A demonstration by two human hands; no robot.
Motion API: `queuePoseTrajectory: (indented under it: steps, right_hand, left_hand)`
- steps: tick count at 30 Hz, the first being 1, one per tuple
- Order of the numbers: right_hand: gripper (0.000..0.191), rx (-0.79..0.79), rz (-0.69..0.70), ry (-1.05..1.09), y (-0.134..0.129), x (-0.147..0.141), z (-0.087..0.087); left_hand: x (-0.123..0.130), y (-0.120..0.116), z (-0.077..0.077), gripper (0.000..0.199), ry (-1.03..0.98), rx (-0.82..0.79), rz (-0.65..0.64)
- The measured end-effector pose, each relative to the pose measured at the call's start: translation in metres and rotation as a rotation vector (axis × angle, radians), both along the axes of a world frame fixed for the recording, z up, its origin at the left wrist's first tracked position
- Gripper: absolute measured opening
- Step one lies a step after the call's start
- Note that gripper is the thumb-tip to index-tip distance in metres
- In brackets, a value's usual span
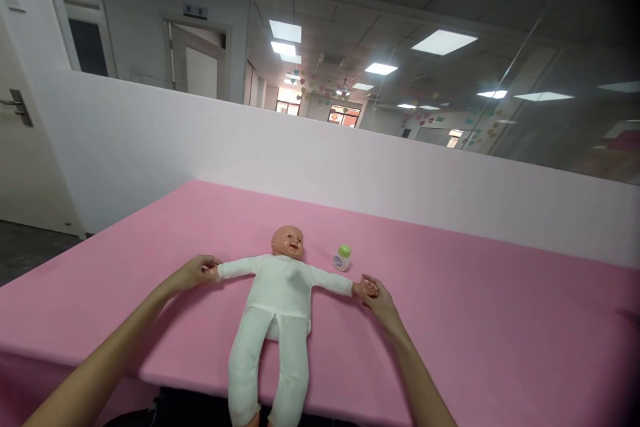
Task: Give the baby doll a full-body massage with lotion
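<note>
Counter [475, 333]: pink surface; near edge toward the person, far edge along the low wall.
Low wall [325, 167]: white, with glass panel [390, 47] above it.
Beyond glass: room with lit ceiling lights [444, 42], coloured heart-shaped decorations [345, 90] and a partly open door [200, 67].
Side door [30, 160]: pale, with metal handle [21, 107]; located at the left of the view.
Doll [280, 283]: bald head, open-mouthed smile, white long-sleeved top and white trousers. Lies face up on the counter, head toward the low wall, legs extending past the near edge.
Doll arms: spread outward to both sides, sleeves reaching the wrists.
Left hand [197, 272]: grip closed on the doll's hand at the left of the view; thumb and fingers around it.
Right hand [383, 301]: grip closed on the doll's other hand; small doll fingers visible between thumb and fingers.
Jar [342, 259]: whitish body, printed label, green lid fitted. Stands upright on the counter, near the doll's head and the right-hand sleeve, touching neither.
Label text: too small to read.
</note>
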State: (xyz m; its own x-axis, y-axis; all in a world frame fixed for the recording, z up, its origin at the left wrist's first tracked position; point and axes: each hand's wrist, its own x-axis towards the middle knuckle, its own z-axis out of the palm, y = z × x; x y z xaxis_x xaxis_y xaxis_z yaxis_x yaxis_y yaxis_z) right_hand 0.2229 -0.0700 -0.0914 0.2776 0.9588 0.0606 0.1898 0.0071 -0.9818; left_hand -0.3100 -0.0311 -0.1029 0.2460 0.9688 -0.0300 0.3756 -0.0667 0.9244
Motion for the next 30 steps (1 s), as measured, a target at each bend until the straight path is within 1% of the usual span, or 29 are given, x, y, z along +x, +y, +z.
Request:
queuePoseTrajectory:
  steps: [1,2,4,5,7,9,10,12,13,15,17,18,20,21,23,24,25,26,27,28,30]
  right_hand:
    - [0.068,0.020,-0.063,0.101,0.002,-0.003,-0.002]
    - [0.065,0.034,-0.114,0.197,0.004,-0.008,-0.004]
    - [0.061,0.064,-0.188,0.334,0.007,-0.022,-0.005]
    - [0.061,0.097,-0.221,0.367,0.008,-0.031,-0.004]
    - [0.059,0.196,-0.263,0.353,0.008,-0.053,0.003]
    - [0.054,0.311,-0.243,0.253,0.006,-0.077,0.012]
    - [0.049,0.364,-0.203,0.181,0.004,-0.088,0.015]
    - [0.037,0.479,-0.070,-0.011,-0.003,-0.110,0.019]
    - [0.030,0.544,0.014,-0.127,-0.008,-0.120,0.019]
    - [0.020,0.669,0.181,-0.393,-0.017,-0.137,0.015]
    - [0.022,0.765,0.300,-0.648,-0.025,-0.150,0.007]
    - [0.024,0.802,0.333,-0.752,-0.028,-0.154,0.004]
    - [0.025,0.860,0.357,-0.890,-0.032,-0.160,-0.002]
    - [0.026,0.877,0.363,-0.916,-0.034,-0.160,-0.004]
    - [0.025,0.867,0.385,-0.873,-0.033,-0.158,-0.004]
    - [0.025,0.837,0.382,-0.803,-0.032,-0.155,-0.002]
    - [0.023,0.791,0.356,-0.704,-0.031,-0.150,0.000]
    - [0.021,0.733,0.301,-0.580,-0.028,-0.143,0.002]
    - [0.020,0.664,0.219,-0.438,-0.024,-0.135,0.004]
    - [0.021,0.589,0.115,-0.285,-0.020,-0.125,0.005]
    - [0.034,0.435,-0.098,0.024,-0.009,-0.101,0.002]
  left_hand:
    - [0.000,0.000,0.002,0.049,-0.086,-0.026,0.053]
    - [0.001,0.000,0.003,0.053,-0.170,-0.042,0.140]
    - [0.009,0.000,0.004,0.061,-0.339,-0.048,0.354]
    - [0.015,0.001,0.005,0.062,-0.417,-0.038,0.441]
    - [0.032,0.001,0.008,0.058,-0.536,0.029,0.539]
    - [0.053,-0.001,0.014,0.049,-0.553,0.153,0.554]
    - [0.064,-0.004,0.017,0.046,-0.525,0.229,0.536]
    - [0.086,-0.012,0.024,0.040,-0.415,0.377,0.459]
    - [0.096,-0.018,0.027,0.036,-0.340,0.446,0.393]
    - [0.114,-0.028,0.028,0.026,-0.160,0.579,0.208]
    - [0.128,-0.036,0.023,0.017,0.027,0.693,0.016]
    - [0.133,-0.038,0.020,0.017,0.103,0.742,-0.048]
    - [0.140,-0.040,0.013,0.020,0.206,0.813,-0.100]
    - [0.142,-0.040,0.011,0.022,0.236,0.832,-0.109]
    - [0.143,-0.040,0.011,0.021,0.243,0.826,-0.125]
    - [0.142,-0.040,0.013,0.019,0.212,0.801,-0.118]
    - [0.140,-0.040,0.015,0.016,0.146,0.762,-0.081]
    - [0.137,-0.040,0.018,0.014,0.049,0.711,-0.006]
    - [0.133,-0.039,0.020,0.015,-0.070,0.654,0.108]
    - [0.127,-0.038,0.020,0.018,-0.201,0.593,0.250]
    - [0.114,-0.033,0.017,0.026,-0.463,0.460,0.548]
